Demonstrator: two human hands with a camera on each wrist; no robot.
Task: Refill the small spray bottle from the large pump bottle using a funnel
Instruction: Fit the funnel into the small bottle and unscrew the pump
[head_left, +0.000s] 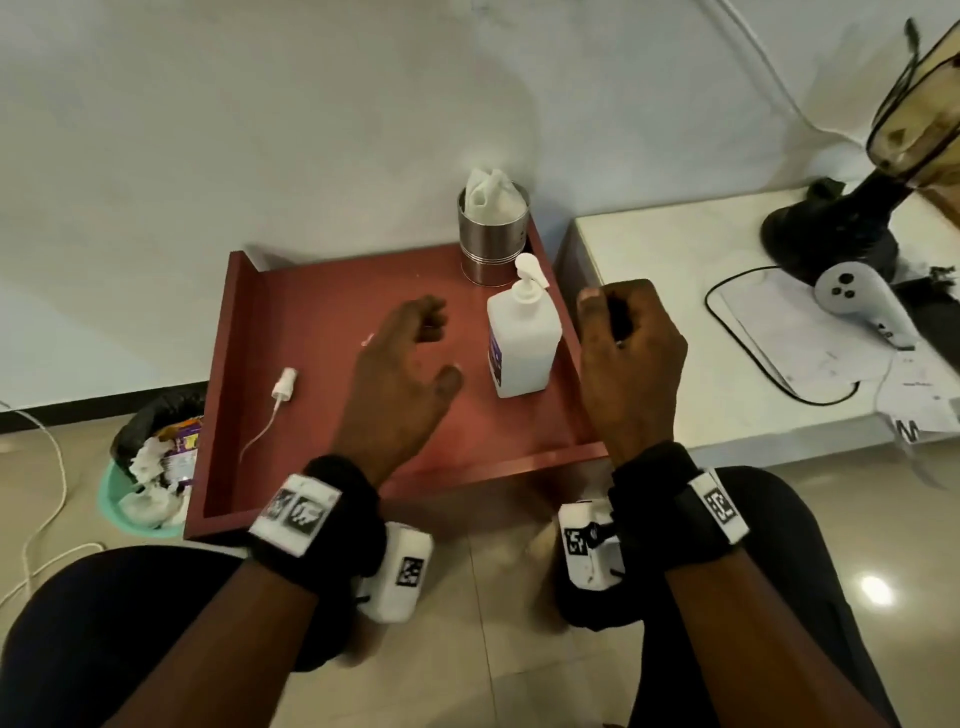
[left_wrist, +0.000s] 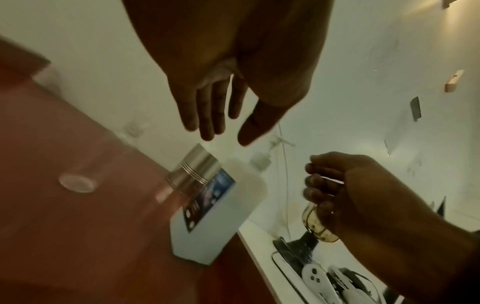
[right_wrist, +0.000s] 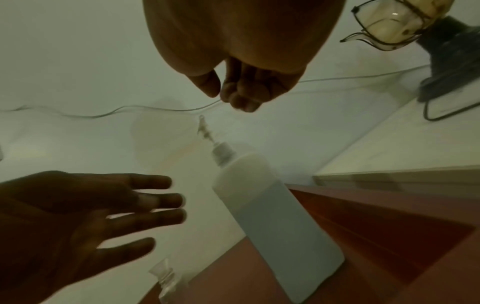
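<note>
Sprayer head (head_left: 284, 381) is lying off; nothing's poured. I'm hovering my left hand (head_left: 402, 371) open over the small bottle (left_wrist: 78, 181), right hand (head_left: 626, 358) fisted, contents unclear; pump bottle (head_left: 522, 348) is waiting.

A plain white wall (head_left: 311, 104) stands behind. The floor (head_left: 493, 623) has glossy beige tiles, with a bright light reflection (head_left: 878, 590) on it. At right is a white table (head_left: 675, 291) with a black fan (head_left: 852, 223) on it. A dark baseboard (head_left: 93, 405) runs along the wall at left.
</note>
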